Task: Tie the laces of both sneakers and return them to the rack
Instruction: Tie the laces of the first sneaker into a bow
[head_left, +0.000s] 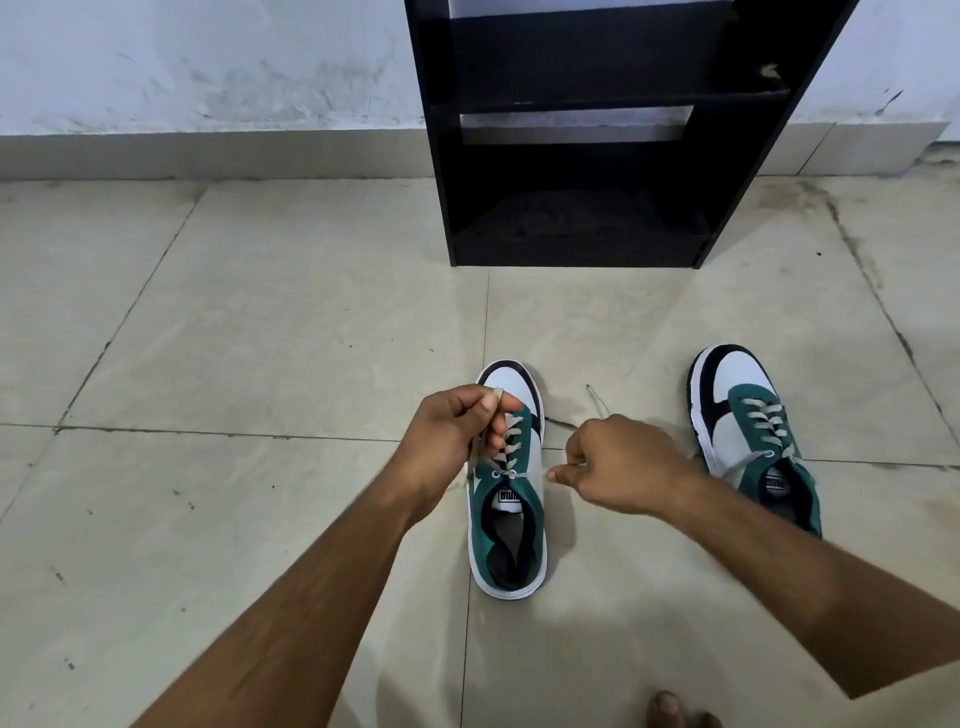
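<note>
Standing against the wall with its top cut off by the frame, a black rack (576, 135) holds dark shelves whose contents are hard to make out, above a tiled floor (260, 338) where two green-and-white sneakers rest well apart. Over the nearer sneaker (511, 525), the left hand (457, 431) is fisted around one lace end (136, 391), the right hand (618, 467) pinching the other. The second sneaker (748, 431), untied, is partly hidden by the right forearm.
</note>
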